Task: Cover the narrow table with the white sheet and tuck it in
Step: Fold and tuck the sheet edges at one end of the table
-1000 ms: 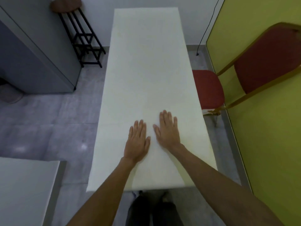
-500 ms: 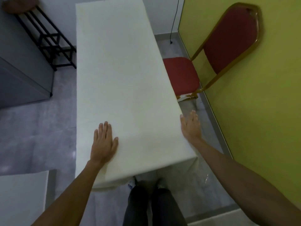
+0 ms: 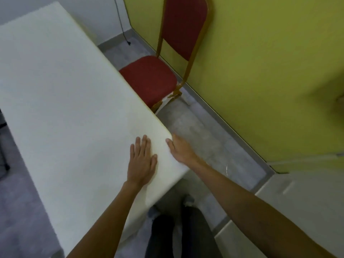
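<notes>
Lying across the whole top of the narrow table [image 3: 143,215], the white sheet [image 3: 65,99] is seen smooth and flat in the head view. It is draped over the table's near end and down its right long side, so the table itself is hidden beneath it.

The left hand [image 3: 141,162] is laid palm down on the sheet, close to the table's near right corner. Its fingers are held straight and together, and nothing is gripped by them. The right hand [image 3: 181,149] is set just beside it, against the table's right edge. Its fingers are stretched out along the cloth where it turns downward, and the thumb is rested at the top of that edge. No pinch on the sheet can be made out, though this hand is slightly blurred.

A red chair [image 3: 149,79] with a gold frame is placed beside the table's right side, its seat partly tucked under the edge and its back against a yellow wall [image 3: 260,71]. A dark cable [image 3: 121,21] is hung down the white wall beyond the table's far end. Dark trouser legs [image 3: 176,235] are seen below the table's near end, above a grey floor [image 3: 204,136].
</notes>
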`<state>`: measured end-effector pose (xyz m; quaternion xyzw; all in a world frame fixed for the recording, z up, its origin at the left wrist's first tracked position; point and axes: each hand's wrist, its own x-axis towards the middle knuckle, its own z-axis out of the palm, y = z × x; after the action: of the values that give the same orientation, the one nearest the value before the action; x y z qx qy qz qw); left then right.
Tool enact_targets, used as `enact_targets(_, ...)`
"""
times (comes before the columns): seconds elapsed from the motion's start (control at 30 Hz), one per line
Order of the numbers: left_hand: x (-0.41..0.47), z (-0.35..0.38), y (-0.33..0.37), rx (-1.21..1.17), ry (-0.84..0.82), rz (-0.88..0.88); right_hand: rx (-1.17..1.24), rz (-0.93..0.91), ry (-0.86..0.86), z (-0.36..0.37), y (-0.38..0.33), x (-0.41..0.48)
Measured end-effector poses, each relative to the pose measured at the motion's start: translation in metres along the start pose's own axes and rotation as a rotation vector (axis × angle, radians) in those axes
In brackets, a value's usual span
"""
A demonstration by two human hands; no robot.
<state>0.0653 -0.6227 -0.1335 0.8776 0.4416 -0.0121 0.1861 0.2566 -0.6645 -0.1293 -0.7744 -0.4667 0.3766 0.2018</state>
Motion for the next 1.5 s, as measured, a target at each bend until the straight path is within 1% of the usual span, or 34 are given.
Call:
enact_targets(0.07,-0.001,0.002,0.001,0.02,-0.007,0.0,0.248,0.161,-0.235,-0.014,0.024,-0.008)
enact_targets(0.13,0.0,-0.001,0.005,0.019,-0.023,-0.002,0.458,0.348,-0.364,-0.02,0.052,-0.023)
enact_targets(0.17,0.002,-0.004,0.008,0.011,-0.03,0.02,0.517,0.391,-0.401,-0.022,0.062,-0.028)
enact_targets(0.27,0.024,-0.012,0.029,-0.007,-0.021,0.195,0.627,0.437,-0.384,-0.034,0.064,-0.019)
enact_targets(0.33,0.048,-0.011,0.05,0.012,-0.008,0.305,0.767,0.429,-0.374,-0.036,0.05,-0.006)
enact_targets(0.4,0.064,-0.005,0.064,0.02,-0.043,0.35,0.856,0.383,-0.381,-0.03,0.037,0.002)
enact_targets(0.47,0.069,0.004,0.061,0.076,-0.08,0.389,0.851,0.355,-0.365,-0.022,0.041,0.002)
enact_targets(0.53,0.067,0.013,0.048,0.177,-0.058,0.439,0.865,0.351,-0.42,-0.011,0.064,-0.005)
enact_targets(0.6,0.067,0.017,0.041,0.206,-0.04,0.458,0.898,0.377,-0.438,0.003,0.094,-0.021)
enact_targets(0.63,0.067,0.018,0.041,0.198,-0.039,0.462,0.913,0.404,-0.404,0.012,0.11,-0.033)
enact_targets(0.73,0.067,0.015,0.045,0.134,-0.055,0.45,0.862,0.531,-0.147,0.033,0.144,-0.083)
enact_targets(0.8,0.064,0.009,0.054,0.05,-0.086,0.471,0.925,0.508,0.062,0.041,0.157,-0.119)
enact_targets(0.83,0.06,0.005,0.062,0.012,-0.106,0.511,0.951,0.48,0.157,0.046,0.162,-0.132)
enact_targets(0.9,0.052,0.003,0.08,-0.008,-0.146,0.641,0.889,0.43,0.295,0.048,0.161,-0.149)
enact_targets(0.97,0.046,0.01,0.094,0.079,-0.157,0.766,0.721,0.369,0.401,0.047,0.155,-0.147)
enact_targets(1.0,0.044,0.016,0.098,0.137,-0.154,0.792,0.603,0.328,0.436,0.044,0.151,-0.141)
enact_targets(1.07,0.042,0.025,0.103,0.191,-0.146,0.774,0.348,0.229,0.456,0.036,0.142,-0.123)
enact_targets(1.1,0.04,0.027,0.104,0.188,-0.141,0.749,0.247,0.182,0.439,0.033,0.138,-0.113)
enact_targets(1.2,0.035,0.033,0.105,0.155,-0.068,0.727,0.029,0.079,0.418,0.026,0.127,-0.086)
enact_targets(1.27,0.033,0.036,0.107,0.143,-0.052,0.698,-0.053,0.032,0.406,0.019,0.125,-0.075)
enact_targets(1.37,0.028,0.04,0.112,0.098,-0.014,0.621,-0.134,-0.025,0.344,0.008,0.128,-0.068)
enact_targets(1.43,0.024,0.044,0.113,0.069,0.029,0.608,-0.155,-0.052,0.362,0.001,0.133,-0.067)
enact_targets(1.5,0.025,0.048,0.112,0.05,0.031,0.594,-0.202,-0.086,0.374,-0.005,0.138,-0.064)
